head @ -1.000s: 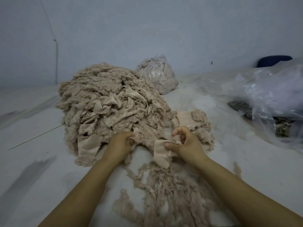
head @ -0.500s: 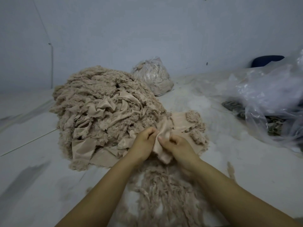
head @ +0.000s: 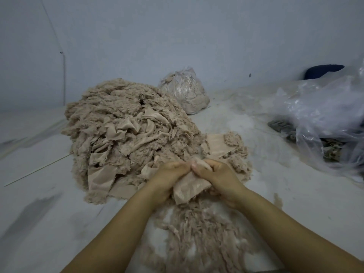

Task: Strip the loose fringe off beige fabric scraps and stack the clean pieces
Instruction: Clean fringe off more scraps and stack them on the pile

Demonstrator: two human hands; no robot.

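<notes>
Scrap (head: 189, 189): pinched at its top edge by left hand (head: 169, 174) and right hand (head: 216, 174), fingers curled, knuckles touching. Pile (head: 126, 131) just left; fringe (head: 197, 229) below; open floor (head: 266, 174) right.

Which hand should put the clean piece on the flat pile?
Probably the right hand. Both hands pinch the scrap, but the flat clean pieces lie just beyond the right one; the left hand sits farther away.
</notes>
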